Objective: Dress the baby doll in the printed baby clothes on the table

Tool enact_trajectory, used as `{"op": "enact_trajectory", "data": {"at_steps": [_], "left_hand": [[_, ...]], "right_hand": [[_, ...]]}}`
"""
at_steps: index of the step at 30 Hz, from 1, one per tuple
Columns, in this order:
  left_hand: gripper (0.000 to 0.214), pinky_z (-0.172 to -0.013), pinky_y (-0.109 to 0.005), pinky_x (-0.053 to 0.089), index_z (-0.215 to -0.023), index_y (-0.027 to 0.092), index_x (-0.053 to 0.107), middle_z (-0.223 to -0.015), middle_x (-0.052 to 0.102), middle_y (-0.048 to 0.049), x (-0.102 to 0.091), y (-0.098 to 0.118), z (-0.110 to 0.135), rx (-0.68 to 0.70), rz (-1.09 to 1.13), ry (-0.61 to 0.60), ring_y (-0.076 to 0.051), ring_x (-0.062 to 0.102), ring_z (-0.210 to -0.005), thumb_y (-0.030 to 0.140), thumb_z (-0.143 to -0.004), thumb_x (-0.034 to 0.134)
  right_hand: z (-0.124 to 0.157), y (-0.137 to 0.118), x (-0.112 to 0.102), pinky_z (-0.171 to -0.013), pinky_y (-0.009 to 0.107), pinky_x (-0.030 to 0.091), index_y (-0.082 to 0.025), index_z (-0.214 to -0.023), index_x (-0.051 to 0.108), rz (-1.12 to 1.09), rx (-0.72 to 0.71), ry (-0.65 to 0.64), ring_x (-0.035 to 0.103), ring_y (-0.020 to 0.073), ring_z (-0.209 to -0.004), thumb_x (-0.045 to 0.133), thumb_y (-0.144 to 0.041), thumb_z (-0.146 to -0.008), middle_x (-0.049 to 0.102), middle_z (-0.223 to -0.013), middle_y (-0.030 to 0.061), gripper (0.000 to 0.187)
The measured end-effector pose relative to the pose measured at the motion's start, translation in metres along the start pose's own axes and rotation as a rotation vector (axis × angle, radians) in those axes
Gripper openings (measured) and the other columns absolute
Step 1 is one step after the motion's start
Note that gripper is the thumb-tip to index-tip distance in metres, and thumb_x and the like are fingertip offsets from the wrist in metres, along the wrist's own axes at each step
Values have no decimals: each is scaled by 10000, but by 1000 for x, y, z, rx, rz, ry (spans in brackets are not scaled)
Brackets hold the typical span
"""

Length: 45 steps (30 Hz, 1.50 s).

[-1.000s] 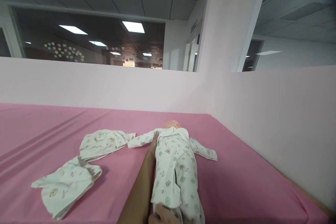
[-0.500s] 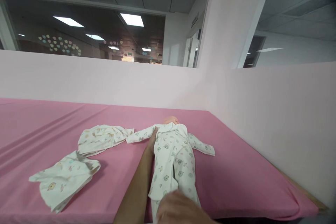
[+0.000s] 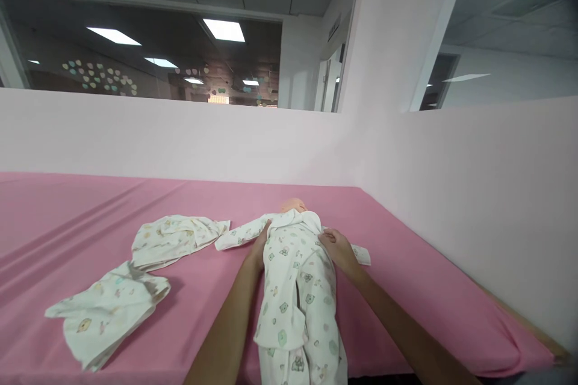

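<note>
A baby doll (image 3: 294, 204) lies on its back in a white, animal-print shirt (image 3: 289, 264) and matching trousers (image 3: 321, 298). Its sleeved arms stretch out to both sides. My left hand (image 3: 260, 245) rests against the left side of the doll's chest, thumb up along the shirt; the other fingers are hidden beneath the side. At the opposite side, below the armpit, my right hand (image 3: 338, 246) has its fingers curled and pinched at the shirt's edge. My right forearm and hand cover part of the doll's sleeve (image 3: 361, 254).
Two printed white baby garments, one rumpled (image 3: 178, 240) and one folded over (image 3: 111, 313), lie left of the doll on a pink sheet (image 3: 189, 313). A white wall (image 3: 180, 141) with windows rises behind, and another wall (image 3: 487, 192) borders the right side.
My right hand has moved up from the doll's legs to the right side of its chest, where it touches the shirt. My left hand stays at the doll's side.
</note>
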<state>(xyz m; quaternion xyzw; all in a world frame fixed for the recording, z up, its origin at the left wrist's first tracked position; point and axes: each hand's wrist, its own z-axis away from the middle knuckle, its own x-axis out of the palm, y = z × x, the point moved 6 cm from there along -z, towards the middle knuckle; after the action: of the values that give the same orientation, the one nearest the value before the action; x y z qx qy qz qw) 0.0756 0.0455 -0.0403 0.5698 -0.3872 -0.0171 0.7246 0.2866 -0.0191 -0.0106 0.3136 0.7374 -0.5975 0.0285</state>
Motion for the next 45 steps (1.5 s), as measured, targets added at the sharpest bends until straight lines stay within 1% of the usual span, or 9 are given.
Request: {"op": "enact_trajectory", "data": {"at_steps": [5,12,15,19,24,29,36,39,45], "left_hand": [[577,-883,-413,484,-1093,170,626,-1083,690,-159,-20,24,37,129,-649,377,-326,620,-1040,658,-792,562],[380,-913,-435,382,-1077,214,551,-1157,601,-139,1,55,54,307,-1108,704,-331,549,-1058,476,-807,608],[211,-844,-401,384,-1009,226,576,-1084,608,-118,18,64,42,374,-1298,692,-313,558,-1003,346,-836,559],[180,-713,-339,376,-802,217,558,-872,629,-86,24,73,35,432,-1487,653,-264,577,-840,285,-901,425],[239,-738,-339,382,-920,204,560,-962,655,-92,20,83,53,543,-1608,696,-247,573,-886,204,-932,321],[243,-771,-353,403,-1022,173,554,-979,658,-86,20,77,76,703,-1712,705,-246,566,-907,159,-928,331],[229,-731,-336,404,-748,185,520,-739,591,-38,29,54,117,921,-1938,541,-199,544,-744,115,-912,377],[235,-754,-353,401,-721,182,529,-757,595,-47,34,47,124,900,-2018,530,-209,552,-765,136,-910,397],[253,-822,-400,399,-958,169,610,-990,667,-81,30,39,114,600,-2063,573,-248,604,-916,142,-924,361]], "right_hand": [[-12,-4,3,-809,347,440,-188,-742,668,23,-79,-16,618,233,-842,504,-401,-758,701,-832,56,269],[-6,-7,2,-782,313,445,-174,-869,654,-23,-108,-16,613,216,-862,488,-412,-783,692,-914,71,303],[-13,-11,7,-727,295,437,-164,-887,649,-10,-123,-53,601,195,-789,520,-426,-773,679,-859,53,313],[-29,-15,6,-610,264,372,-184,-645,564,41,-164,-77,503,145,-610,505,-396,-776,557,-612,-20,256],[-39,-13,-16,-600,266,347,-194,-684,536,98,-217,58,485,151,-623,446,-389,-822,549,-651,-13,255],[-13,-13,-22,-709,303,361,-210,-743,525,178,-365,140,506,193,-750,443,-379,-856,583,-756,21,219],[44,-11,-14,-654,294,331,-220,-649,409,256,-545,40,440,175,-670,486,-251,-828,470,-650,-9,197],[56,-5,-14,-685,305,348,-219,-673,401,315,-581,41,460,180,-709,476,-227,-837,497,-687,-5,181],[44,19,-6,-670,321,370,-216,-761,477,475,-365,18,524,207,-751,454,-301,-890,599,-778,42,156]]}}
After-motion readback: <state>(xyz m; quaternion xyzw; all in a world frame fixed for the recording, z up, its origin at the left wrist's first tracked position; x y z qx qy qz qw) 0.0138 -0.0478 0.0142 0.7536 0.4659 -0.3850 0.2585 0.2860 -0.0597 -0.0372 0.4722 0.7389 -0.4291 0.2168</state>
